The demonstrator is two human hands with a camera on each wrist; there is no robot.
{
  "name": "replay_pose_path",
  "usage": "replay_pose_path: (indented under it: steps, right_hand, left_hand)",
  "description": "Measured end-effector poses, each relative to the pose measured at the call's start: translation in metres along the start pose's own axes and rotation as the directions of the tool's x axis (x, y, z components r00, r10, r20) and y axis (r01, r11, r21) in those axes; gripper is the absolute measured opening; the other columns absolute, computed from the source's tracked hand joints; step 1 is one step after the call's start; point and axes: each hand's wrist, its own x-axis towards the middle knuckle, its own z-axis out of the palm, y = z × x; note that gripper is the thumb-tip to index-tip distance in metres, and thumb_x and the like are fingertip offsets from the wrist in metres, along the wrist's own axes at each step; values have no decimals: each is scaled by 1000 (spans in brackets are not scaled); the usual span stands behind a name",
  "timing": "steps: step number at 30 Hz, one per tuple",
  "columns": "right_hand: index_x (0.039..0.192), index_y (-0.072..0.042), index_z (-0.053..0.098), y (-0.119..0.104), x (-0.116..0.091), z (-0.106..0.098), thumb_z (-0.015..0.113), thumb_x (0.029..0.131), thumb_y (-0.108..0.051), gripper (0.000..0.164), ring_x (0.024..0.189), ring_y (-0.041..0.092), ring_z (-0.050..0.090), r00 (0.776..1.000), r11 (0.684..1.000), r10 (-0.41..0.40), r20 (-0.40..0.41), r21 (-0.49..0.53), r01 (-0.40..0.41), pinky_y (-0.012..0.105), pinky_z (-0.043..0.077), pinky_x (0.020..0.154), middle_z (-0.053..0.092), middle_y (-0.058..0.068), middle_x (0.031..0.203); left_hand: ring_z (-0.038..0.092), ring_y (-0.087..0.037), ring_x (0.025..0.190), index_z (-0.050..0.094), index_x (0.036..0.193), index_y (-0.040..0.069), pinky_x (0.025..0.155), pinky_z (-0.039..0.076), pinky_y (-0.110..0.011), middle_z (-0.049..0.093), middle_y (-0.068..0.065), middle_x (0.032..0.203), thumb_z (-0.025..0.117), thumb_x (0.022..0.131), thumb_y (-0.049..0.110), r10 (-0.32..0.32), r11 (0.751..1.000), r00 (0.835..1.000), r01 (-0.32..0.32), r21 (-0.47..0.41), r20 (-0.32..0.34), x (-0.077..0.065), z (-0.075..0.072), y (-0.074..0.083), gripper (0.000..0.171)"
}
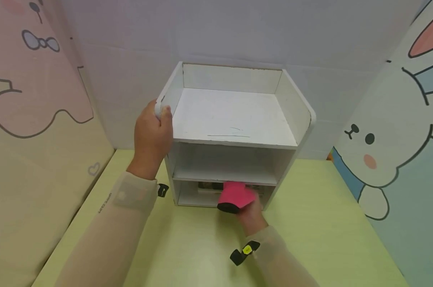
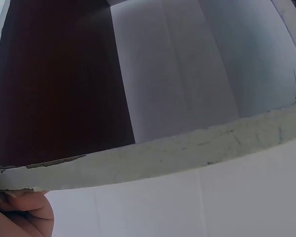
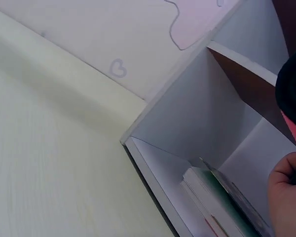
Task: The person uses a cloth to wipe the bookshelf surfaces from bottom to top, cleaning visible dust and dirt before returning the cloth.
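A small white shelf unit (image 1: 231, 113) stands on the table, with a walled top and two compartments below. My left hand (image 1: 153, 135) grips the front edge of its left side panel, thumb on the inner side. In the left wrist view, curled fingers (image 2: 34, 215) show under the panel's chipped edge. Low at the front, my right hand (image 1: 251, 217) holds a pink cloth-like item (image 1: 234, 194) with a black rim, before the bottom compartment. The right wrist view shows the thumb (image 3: 290, 165) against this soft item; its full shape is hidden.
Books (image 3: 214, 205) lie stacked in the bottom compartment, partly behind the pink item in the head view. The pale yellow-green table (image 1: 327, 223) extends to both sides. Cartoon-printed panels (image 1: 392, 131) stand left and right, and a plain pale wall (image 1: 234, 32) rises behind.
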Motion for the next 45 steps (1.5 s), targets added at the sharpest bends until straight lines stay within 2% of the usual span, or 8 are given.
replay_pose_path:
  steps: [2, 3, 6, 16, 22, 31, 42, 45]
  right_hand:
    - [94, -10, 54, 5, 2, 4, 48, 93, -9, 6, 85, 14, 59, 1000, 998, 9, -14, -56, -9, 29, 51, 77, 59, 0, 96]
    - [95, -11, 53, 7, 4, 6, 40, 97, -13, 14, 86, 13, 59, 1000, 997, 14, -20, -82, -16, 29, 50, 78, 58, -1, 96]
    - [99, -10, 53, 15, 8, 11, 33, 98, -15, 21, 90, 15, 58, 999, 993, 40, -29, -111, -43, 31, 49, 82, 59, 0, 100]
    - [91, -13, 51, 44, 17, 28, 31, 94, -12, 20, 90, 13, 55, 998, 971, 60, 35, -235, -50, 29, 47, 83, 55, -1, 96]
    - [79, -16, 48, 59, 20, 36, 36, 93, -14, 18, 63, 6, 43, 997, 951, 81, 6, -301, -76, 22, 40, 67, 46, -7, 72]
    - [69, -20, 46, 77, 28, 50, 38, 99, -20, 31, 53, 4, 35, 994, 931, 101, 30, -354, -84, 23, 35, 60, 42, -10, 61]
    - [67, -20, 48, 102, 42, 55, 39, 95, -12, 30, 50, 3, 33, 992, 944, 105, 69, -320, -78, 18, 30, 52, 41, -9, 61]
    - [69, -19, 53, 111, 46, 56, 41, 94, -10, 29, 58, 4, 43, 991, 945, 111, 77, -318, -82, 18, 38, 57, 49, -8, 68]
  left_hand:
    - [61, -35, 108, 54, 140, -6, 94, 51, -58, 62, -21, 132, 37, 108, 42, -3, 1000, 1000, 3, -2, 1, 0, 0, 0, 60]
    - [61, -35, 109, 54, 140, -6, 94, 51, -58, 62, -21, 133, 37, 108, 42, -3, 1000, 1000, 3, -1, 0, 0, -1, 0, 60]
    - [61, -35, 108, 54, 140, -6, 94, 52, -58, 62, -21, 133, 37, 108, 41, -7, 1000, 1000, 7, -4, 1, 0, -2, -1, 59]
    - [60, -34, 102, 55, 138, -6, 88, 53, -56, 63, -21, 129, 38, 108, 40, 8, 1000, 1000, -8, -7, 2, 0, -1, -1, 58]
    - [60, -34, 104, 55, 139, -6, 90, 52, -56, 63, -21, 131, 38, 108, 40, 1, 1000, 1000, -1, 3, 11, 0, -1, 0, 58]
    - [58, -34, 101, 54, 139, -6, 87, 53, -55, 62, -21, 129, 37, 108, 40, -4, 1000, 1000, 4, 5, 18, 1, -2, 0, 58]
    - [58, -33, 98, 56, 137, -6, 84, 52, -53, 64, -21, 127, 39, 107, 38, 11, 1000, 1000, -11, -19, 13, 2, 0, -2, 55]
    - [59, -33, 101, 56, 138, -5, 87, 52, -54, 63, -21, 128, 39, 108, 38, 10, 1000, 1000, -9, -11, 13, 1, -1, -2, 55]
